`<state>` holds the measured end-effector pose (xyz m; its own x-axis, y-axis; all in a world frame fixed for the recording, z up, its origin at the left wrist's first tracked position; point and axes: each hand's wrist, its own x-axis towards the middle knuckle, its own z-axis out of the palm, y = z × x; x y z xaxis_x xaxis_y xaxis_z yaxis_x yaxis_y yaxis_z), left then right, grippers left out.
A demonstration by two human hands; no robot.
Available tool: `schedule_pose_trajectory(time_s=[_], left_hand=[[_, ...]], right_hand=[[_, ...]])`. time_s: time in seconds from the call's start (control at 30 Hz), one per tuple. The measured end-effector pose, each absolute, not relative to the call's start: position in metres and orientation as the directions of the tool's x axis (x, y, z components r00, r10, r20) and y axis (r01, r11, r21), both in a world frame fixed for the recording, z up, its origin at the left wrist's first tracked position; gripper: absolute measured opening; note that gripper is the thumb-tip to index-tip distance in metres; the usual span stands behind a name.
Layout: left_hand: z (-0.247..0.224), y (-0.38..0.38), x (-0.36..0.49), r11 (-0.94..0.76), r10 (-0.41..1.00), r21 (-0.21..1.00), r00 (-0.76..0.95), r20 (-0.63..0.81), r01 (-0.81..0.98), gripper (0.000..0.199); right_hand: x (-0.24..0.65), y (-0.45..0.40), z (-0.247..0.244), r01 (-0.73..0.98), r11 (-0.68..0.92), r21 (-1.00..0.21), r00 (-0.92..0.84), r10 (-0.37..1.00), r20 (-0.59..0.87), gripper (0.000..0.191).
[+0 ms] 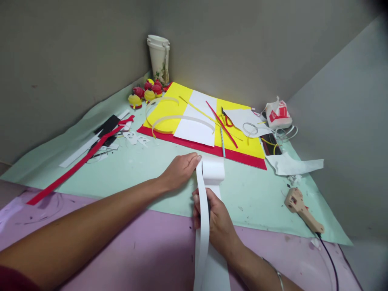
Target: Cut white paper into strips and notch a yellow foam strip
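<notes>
A long white sheet runs toward me, with its far end curled into a roll. Along its left side a narrow white strip stands partly separated from it. My left hand is closed, pinching the sheet's far left edge between thumb and fingers. Below it, my right hand is wrapped around a dark-handled tool, seemingly scissors, between strip and sheet. The hand and strip hide most of the tool, including its blades.
Yellow, white and red sheets lie ahead with loose strips and orange-handled pliers on them. At the left are a red strip and black scraps. A glue gun, its cord, tissues, a tumbler and red-yellow balls stand around.
</notes>
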<state>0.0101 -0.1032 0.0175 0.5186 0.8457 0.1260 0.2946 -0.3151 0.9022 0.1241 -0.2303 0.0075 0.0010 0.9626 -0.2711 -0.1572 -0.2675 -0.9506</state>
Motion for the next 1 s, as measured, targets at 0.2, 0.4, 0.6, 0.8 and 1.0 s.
schedule_pose_trajectory(time_s=[0.2, 0.4, 0.6, 0.8, 1.0], left_hand=[[0.0171, -0.1031, 0.0099, -0.312, 0.847, 0.901, 0.518, 0.121, 0.3, 0.037], [0.0179, -0.1035, 0.0098, -0.288, 0.851, 0.916, 0.513, 0.111, 0.278, 0.037], [0.0175, -0.1039, 0.009, -0.27, 0.858, 0.927, 0.502, 0.108, 0.261, 0.037], [0.0175, -0.1029, 0.0096, -0.299, 0.855, 0.91, 0.503, 0.122, 0.288, 0.037], [0.0169, -0.1031, 0.0103, -0.307, 0.849, 0.91, 0.511, 0.131, 0.277, 0.036]], right_hand=[[0.1238, -0.2297, 0.0019, -0.188, -0.259, -0.947, 0.004, 0.964, -0.264, 0.011], [0.1243, -0.2313, 0.0024, -0.123, -0.267, -0.956, 0.015, 0.963, -0.27, 0.009], [0.1229, -0.2321, 0.004, -0.126, -0.274, -0.953, 0.0, 0.961, -0.276, 0.005], [0.1226, -0.2303, 0.0105, -0.154, -0.305, -0.94, 0.01, 0.951, -0.31, 0.012], [0.1237, -0.2296, 0.0103, -0.123, -0.307, -0.944, 0.02, 0.95, -0.311, 0.013]])
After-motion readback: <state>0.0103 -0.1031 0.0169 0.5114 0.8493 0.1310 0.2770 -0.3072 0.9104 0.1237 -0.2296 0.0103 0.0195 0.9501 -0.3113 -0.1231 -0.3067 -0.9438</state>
